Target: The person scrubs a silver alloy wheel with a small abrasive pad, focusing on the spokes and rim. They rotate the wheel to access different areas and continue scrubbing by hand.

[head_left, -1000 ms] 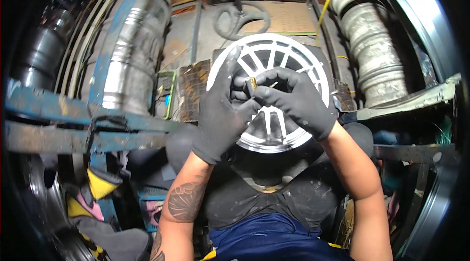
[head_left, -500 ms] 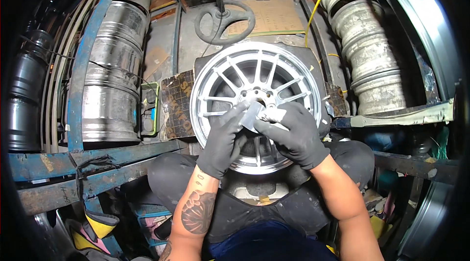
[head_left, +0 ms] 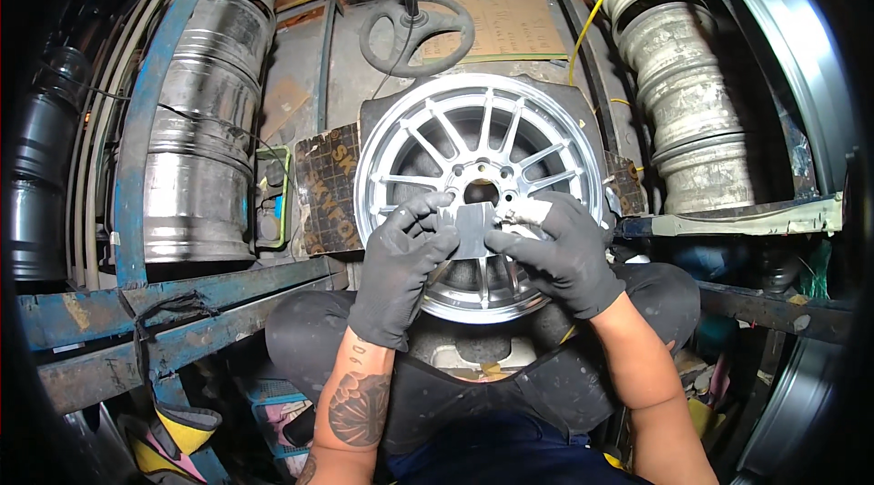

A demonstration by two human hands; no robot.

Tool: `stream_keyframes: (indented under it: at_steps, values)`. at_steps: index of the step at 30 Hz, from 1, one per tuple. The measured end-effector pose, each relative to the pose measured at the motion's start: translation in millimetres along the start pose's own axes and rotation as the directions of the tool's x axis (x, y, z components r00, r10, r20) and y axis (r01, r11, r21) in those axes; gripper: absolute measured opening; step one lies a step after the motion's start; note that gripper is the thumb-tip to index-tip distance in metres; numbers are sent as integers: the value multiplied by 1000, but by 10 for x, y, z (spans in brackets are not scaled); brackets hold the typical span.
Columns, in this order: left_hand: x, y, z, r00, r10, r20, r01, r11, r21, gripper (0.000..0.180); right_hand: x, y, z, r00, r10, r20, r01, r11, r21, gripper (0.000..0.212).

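A silver multi-spoke wheel rim (head_left: 375, 177) lies face up in front of me. Over its lower middle, below the hub hole, I hold a small grey rectangular piece of sandpaper (head_left: 472, 232) between both hands. My left hand (head_left: 401, 253), in a dark grey glove, pinches its left edge between thumb and fingers. On the other edge my right hand (head_left: 560, 248), gloved alike, is closed with its thumb against the piece. White tape (head_left: 526, 210) wraps fingers of the right glove. Some lower spokes are hidden behind the hands.
Stacked silver rims (head_left: 200, 135) line the left side, and dull, whitish rims (head_left: 687, 103) line the right. A steering wheel (head_left: 382, 39) stands beyond the rim, near a cardboard sheet (head_left: 519, 25). Blue metal rails (head_left: 228, 289) cross at left; a yellow cord (head_left: 601, 3) hangs at right.
The sandpaper has turned from tilted to nearly upright and shows its flat grey face. My left hand has shifted a little left and down, so the hub hole shows more.
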State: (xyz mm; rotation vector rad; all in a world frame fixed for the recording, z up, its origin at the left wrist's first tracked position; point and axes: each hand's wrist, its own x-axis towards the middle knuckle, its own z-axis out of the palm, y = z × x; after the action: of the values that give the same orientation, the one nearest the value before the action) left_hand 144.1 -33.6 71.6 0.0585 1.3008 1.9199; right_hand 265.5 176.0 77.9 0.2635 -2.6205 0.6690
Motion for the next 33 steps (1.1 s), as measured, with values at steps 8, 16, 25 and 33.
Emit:
stream_keyframes:
  at_steps: [8,16,25,33]
  values:
    - [-10,-65,-53,996,65,-53,-57,989,135,23,-119,-1,56,883,379,278,-467,776,424,43]
    - [-6,-88,-60,999,21,-41,-11,973,231,22,82,-217,120,664,656,358,-578,147,803,53]
    - [11,-179,8,997,-62,-38,66,991,120,19,-107,-86,381,707,704,68,-536,470,702,26]
    - [30,-278,59,942,334,-40,-273,828,489,11,-71,-179,279,637,736,227,-626,323,709,35]
